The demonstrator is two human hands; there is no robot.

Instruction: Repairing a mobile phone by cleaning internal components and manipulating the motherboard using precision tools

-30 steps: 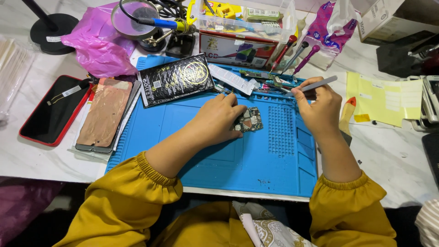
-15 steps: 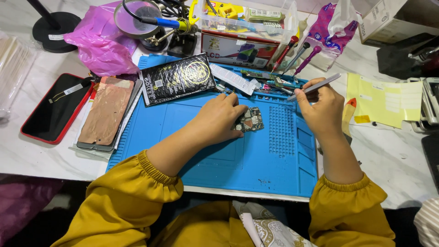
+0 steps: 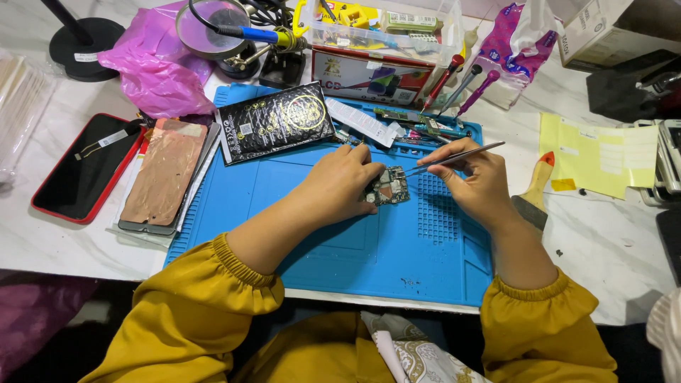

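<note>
On the blue work mat (image 3: 319, 248) my left hand (image 3: 344, 181) presses down on a small phone circuit board (image 3: 389, 187), holding it at its left side. My right hand (image 3: 477, 181) grips slim metal tweezers (image 3: 454, 158), their tips pointing left and down onto the board's upper right edge. Both sleeves are mustard yellow.
A black phone battery (image 3: 273, 120) lies at the mat's top left. Left of the mat are a phone frame with copper backing (image 3: 164, 174) and a red-edged phone (image 3: 81, 167). A soldering iron (image 3: 259, 35), parts boxes (image 3: 376, 42), screwdrivers (image 3: 461, 85), a brush (image 3: 533, 195) and yellow papers (image 3: 599, 152) surround it.
My right hand has swung the tweezers down and left, so their tips now meet the board. The left hand stays on the board.
</note>
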